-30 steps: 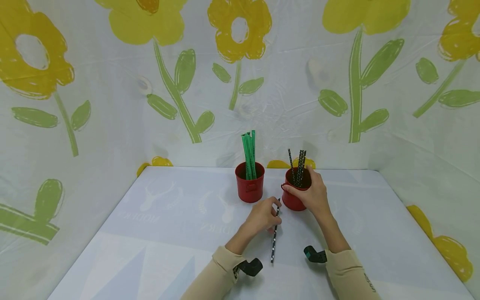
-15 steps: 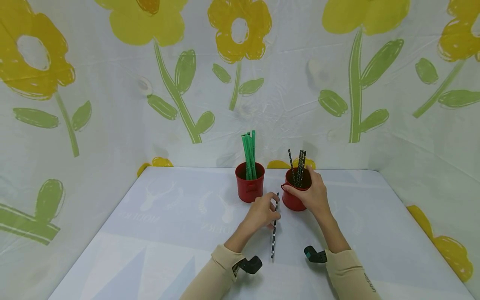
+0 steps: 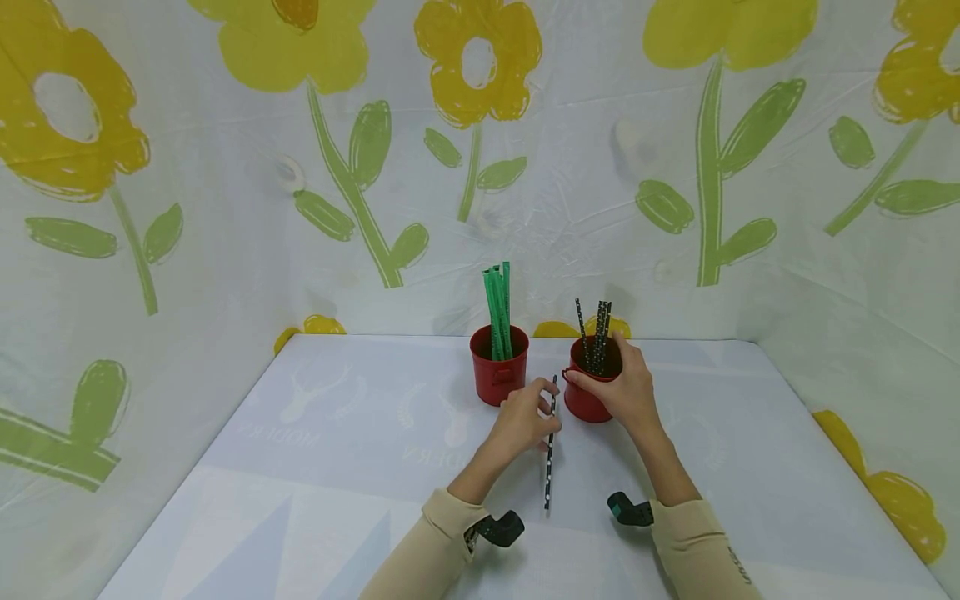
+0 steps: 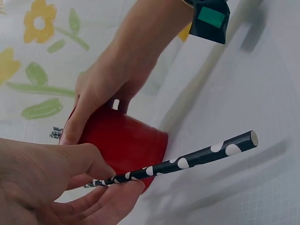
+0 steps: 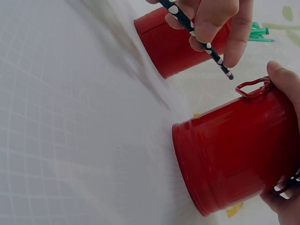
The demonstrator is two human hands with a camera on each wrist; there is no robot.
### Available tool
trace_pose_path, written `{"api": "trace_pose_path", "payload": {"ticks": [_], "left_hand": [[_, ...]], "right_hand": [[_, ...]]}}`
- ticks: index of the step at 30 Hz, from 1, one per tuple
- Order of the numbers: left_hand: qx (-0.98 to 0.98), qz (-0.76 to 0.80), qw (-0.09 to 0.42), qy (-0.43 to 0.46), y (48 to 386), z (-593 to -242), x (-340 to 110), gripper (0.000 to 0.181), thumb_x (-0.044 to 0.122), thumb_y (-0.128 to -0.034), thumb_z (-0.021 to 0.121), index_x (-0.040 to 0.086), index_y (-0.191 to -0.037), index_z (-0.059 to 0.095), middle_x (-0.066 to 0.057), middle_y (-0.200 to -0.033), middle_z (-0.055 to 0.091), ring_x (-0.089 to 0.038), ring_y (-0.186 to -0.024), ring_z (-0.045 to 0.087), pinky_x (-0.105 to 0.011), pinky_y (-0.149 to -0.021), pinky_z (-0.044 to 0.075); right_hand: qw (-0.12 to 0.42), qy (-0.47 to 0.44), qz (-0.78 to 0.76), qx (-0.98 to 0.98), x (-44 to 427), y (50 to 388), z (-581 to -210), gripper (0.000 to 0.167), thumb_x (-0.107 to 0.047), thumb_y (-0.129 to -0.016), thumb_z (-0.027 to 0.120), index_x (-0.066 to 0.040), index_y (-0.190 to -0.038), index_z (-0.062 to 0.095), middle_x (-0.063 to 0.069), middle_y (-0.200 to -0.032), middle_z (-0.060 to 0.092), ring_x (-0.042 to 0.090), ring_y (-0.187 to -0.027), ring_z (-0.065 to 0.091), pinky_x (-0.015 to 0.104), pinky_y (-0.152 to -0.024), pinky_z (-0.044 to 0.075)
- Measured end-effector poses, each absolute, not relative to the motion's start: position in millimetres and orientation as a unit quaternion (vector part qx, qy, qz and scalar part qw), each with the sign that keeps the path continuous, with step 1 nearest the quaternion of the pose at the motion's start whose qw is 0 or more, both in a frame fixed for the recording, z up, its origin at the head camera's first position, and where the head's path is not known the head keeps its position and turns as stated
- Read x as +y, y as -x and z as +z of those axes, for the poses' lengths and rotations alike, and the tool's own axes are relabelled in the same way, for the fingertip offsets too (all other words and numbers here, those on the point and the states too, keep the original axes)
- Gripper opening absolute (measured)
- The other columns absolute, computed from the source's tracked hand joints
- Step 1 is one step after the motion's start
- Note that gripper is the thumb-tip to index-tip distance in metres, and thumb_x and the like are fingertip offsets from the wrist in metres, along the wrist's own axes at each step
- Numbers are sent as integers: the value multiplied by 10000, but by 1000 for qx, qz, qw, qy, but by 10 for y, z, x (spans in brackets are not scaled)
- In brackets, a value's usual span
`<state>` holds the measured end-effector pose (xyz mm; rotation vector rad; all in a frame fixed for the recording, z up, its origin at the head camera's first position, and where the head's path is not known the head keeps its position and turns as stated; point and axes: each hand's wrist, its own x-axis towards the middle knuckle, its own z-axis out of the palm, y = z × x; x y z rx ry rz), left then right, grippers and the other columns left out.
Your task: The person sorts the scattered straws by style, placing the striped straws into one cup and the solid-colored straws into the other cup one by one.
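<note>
My left hand [image 3: 523, 421] pinches a black straw with white dots [image 3: 549, 479] between thumb and fingers. The straw is held above the table, its pale near end [image 4: 253, 138] toward my body. Its far end [image 5: 228, 75] sits close to the handle side of the right red bucket [image 5: 234, 150], apart from it. My right hand [image 3: 630, 387] grips that bucket at the rim, thumb by the small wire handle [image 5: 254, 88]. Several black dotted straws [image 3: 600, 337] stand inside it. Left of it, a second red bucket [image 3: 499, 385] holds several green straws [image 3: 498, 312].
Both buckets stand near the back edge of a pale patterned table [image 3: 300, 450]. Behind hangs a white sheet with yellow flowers [image 3: 480, 62]. Black wrist cameras [image 3: 501, 530] protrude inward from both sleeves, low over the table.
My left hand has shifted slightly away from my body, carrying the dotted straw; its far tip rises beside the right bucket. The right hand and both buckets stay put.
</note>
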<state>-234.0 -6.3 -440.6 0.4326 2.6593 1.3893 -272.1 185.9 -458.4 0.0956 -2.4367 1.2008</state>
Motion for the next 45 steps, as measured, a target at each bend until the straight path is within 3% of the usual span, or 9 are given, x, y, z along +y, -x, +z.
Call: {"api": "trace_pose_path", "payload": {"ticks": [16,45], "left_hand": [[867,469,-5,-172,2382,-4412,-68,421,56,-855,705,116,-1251,577,-112,-1000,689,-82,-683,648,-173,-502,538],[845,489,-83,-202,2430,-4348,-4,425,74,-886,672,168,-1283,554,-86,-1053,681,-136,-774,699,-135,-567,540]], "right_hand": [[206,-30,432,-877,1852,2713,-4574,1019,-461,-730,840,-74,-1516,321,218,-1408,466,378,-1272,492,580,-954,513],[219,-41,429,-876,1854,2706,-4582,993,-413,-738,847,-60,-1507,329,224,-1385,484,389,-1252,510,584,-926,527]]}}
